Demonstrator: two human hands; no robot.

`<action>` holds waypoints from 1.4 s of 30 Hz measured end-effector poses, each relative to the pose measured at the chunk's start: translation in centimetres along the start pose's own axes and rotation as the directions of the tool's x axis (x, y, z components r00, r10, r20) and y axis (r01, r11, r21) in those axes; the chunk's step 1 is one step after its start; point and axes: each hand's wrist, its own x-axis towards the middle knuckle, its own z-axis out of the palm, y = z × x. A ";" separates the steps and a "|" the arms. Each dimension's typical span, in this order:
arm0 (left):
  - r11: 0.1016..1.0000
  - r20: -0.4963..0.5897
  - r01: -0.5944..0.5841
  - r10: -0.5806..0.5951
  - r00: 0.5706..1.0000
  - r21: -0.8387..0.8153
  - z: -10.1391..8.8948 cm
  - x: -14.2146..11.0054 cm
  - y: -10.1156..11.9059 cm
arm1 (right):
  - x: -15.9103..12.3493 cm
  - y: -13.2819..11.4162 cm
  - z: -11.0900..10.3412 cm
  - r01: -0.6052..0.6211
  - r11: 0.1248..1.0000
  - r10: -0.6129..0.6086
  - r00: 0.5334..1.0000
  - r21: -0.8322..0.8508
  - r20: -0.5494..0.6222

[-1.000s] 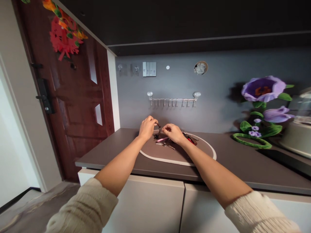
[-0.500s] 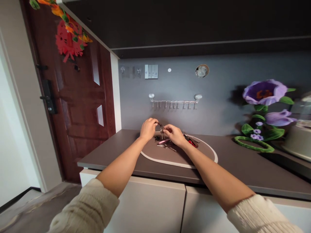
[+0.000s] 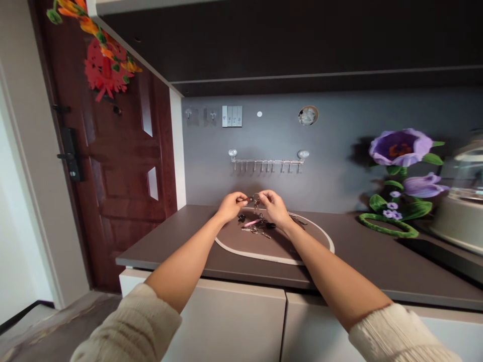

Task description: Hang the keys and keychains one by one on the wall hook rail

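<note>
Holding the key ring between both hands, you have it up in the air over the rear part of the mat, small metal pieces hanging beneath it, too small to count. Left hand: fingers nearly closed, thumb and forefinger pinching a dark reddish piece at the ring's left side; whether the two are linked cannot be told. Right hand: thumb and fingertips pinched together on the ring itself. Your hands are near each other, apart.

Below them, on the oval mat with its pale rim: a pink strip, loose keys just in front of it, a small black item to its left and a dark item to its right, near your right wrist. Long dark pieces lie beyond that wrist, partly covered. The mat lies on the dark surface.

Further out: a hook rail on the wall behind, a switch panel above its left end. A purple flower stands at the right of the surface. To the left, a red-brown door bears a red decoration.
</note>
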 end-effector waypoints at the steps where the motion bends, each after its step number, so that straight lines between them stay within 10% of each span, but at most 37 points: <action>1: 1.000 0.027 0.001 -0.001 1.000 -0.021 0.1 -0.1 0.0 | 0.0 0.1 0.0 -0.004 1.000 0.004 1.000 0.020 -0.001; 9: 0.977 0.151 0.025 0.008 0.988 -0.214 0.0 -0.6 1.1 | 0.0 -0.1 0.1 -0.022 0.998 0.021 0.999 0.050 0.027; 32: 0.918 -0.057 0.083 -0.114 0.992 -0.388 0.8 0.1 0.3 | -0.8 -1.5 1.2 -0.269 0.946 0.260 0.963 0.183 0.074; 42: 0.982 -0.358 0.004 0.065 0.932 0.188 -3.4 1.3 -0.8 | 4.9 -2.9 3.5 -0.208 0.972 0.206 0.978 0.108 0.033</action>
